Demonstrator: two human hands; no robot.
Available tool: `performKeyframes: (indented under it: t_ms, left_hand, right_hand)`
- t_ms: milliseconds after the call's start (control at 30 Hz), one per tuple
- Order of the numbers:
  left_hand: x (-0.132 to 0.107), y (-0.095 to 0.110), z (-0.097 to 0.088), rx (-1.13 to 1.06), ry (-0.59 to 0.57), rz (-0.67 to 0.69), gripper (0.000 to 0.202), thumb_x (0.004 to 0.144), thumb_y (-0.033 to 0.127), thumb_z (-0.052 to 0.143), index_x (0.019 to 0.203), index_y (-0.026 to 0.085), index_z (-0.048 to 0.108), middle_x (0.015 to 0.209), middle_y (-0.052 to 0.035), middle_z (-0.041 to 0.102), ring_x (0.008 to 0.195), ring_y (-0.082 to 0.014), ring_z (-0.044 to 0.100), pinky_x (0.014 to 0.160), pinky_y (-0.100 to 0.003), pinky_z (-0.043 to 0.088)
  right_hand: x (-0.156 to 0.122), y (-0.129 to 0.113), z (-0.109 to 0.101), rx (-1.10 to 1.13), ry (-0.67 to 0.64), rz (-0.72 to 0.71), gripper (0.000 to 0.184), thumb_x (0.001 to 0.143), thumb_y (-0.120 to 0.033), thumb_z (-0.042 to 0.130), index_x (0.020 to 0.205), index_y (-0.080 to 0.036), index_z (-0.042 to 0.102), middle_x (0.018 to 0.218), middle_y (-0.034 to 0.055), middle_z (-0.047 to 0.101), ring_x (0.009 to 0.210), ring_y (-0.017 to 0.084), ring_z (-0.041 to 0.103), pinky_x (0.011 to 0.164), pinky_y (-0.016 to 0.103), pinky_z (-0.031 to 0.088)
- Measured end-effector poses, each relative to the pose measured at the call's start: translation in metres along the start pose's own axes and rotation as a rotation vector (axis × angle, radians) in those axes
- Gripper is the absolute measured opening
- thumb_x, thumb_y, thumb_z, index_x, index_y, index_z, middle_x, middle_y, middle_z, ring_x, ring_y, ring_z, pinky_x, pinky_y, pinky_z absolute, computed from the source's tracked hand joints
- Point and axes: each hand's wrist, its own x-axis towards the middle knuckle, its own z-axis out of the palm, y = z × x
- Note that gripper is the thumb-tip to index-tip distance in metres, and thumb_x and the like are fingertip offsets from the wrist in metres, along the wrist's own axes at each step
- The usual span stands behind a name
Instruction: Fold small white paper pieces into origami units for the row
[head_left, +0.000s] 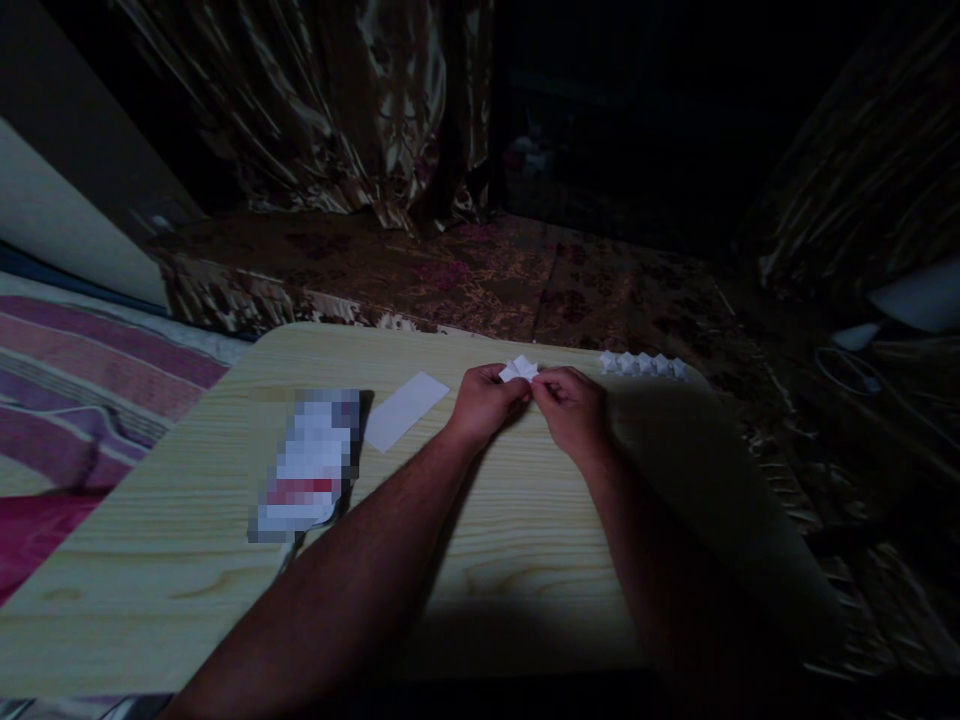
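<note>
Between my two hands is a small piece of folded white paper (pixel 520 368) with pointed corners, held just over the far part of the wooden table. My left hand (pixel 486 402) is closed on its left side, thumb toward me. On the right edge, my right hand (pixel 573 408) pinches the paper with thumb and forefinger, the other fingers curled. A flat white paper sheet (pixel 407 411) lies to the left of my left hand. Several small folded white paper pieces (pixel 645 365) stand in a row near the far right edge, beyond my right hand.
A blurred-out phone-like object (pixel 307 465) with a cable lies on the left of the pale wooden table (pixel 525 540). A striped bed cover (pixel 75 370) borders the table on the left. Patterned cloth (pixel 465 270) and curtains (pixel 390 110) are behind; a white lamp-like object (pixel 919 297) is at right.
</note>
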Motion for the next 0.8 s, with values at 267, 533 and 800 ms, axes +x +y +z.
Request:
performKeyframes:
  t_ms: [267,533,800]
  left_hand:
    - [0.0034,-0.0020,-0.0042,-0.088,-0.031,-0.027,0.012,0.061,0.021,0.066,0.056,0.014,0.058,0.046,0.0017,0.051,0.038,-0.0062,0.039,0.040,-0.022,0.025]
    - [0.0023,0.0033,-0.0039,-0.134,-0.068,-0.069,0.019,0.068,0.030,0.067,0.063,0.013,0.062,0.056,-0.0022,0.059,0.042,-0.0080,0.047,0.039,-0.022,0.030]
    - [0.0038,0.0049,-0.0046,-0.192,-0.026,-0.126,0.021,0.063,0.030,0.073,0.067,0.011,0.064,0.057,-0.0040,0.061,0.041,-0.0077,0.047,0.039,-0.022,0.032]
  right_hand:
    - [0.0008,-0.0022,-0.0024,-0.021,-0.064,-0.112,0.017,0.083,-0.020,0.052,0.079,-0.025,0.067,0.089,0.0037,0.069,0.086,0.017,0.063,0.080,0.029,0.049]
    - [0.0010,-0.0020,-0.0036,0.009,-0.067,-0.137,0.016,0.084,-0.021,0.052,0.079,-0.025,0.067,0.090,0.0046,0.069,0.088,0.018,0.063,0.083,0.031,0.050]
    - [-0.0018,-0.0046,0.0054,0.328,-0.006,0.269,0.014,0.078,-0.035,0.060,0.082,-0.021,0.061,0.077,0.0027,0.069,0.071,0.016,0.066,0.063,0.027,0.053]
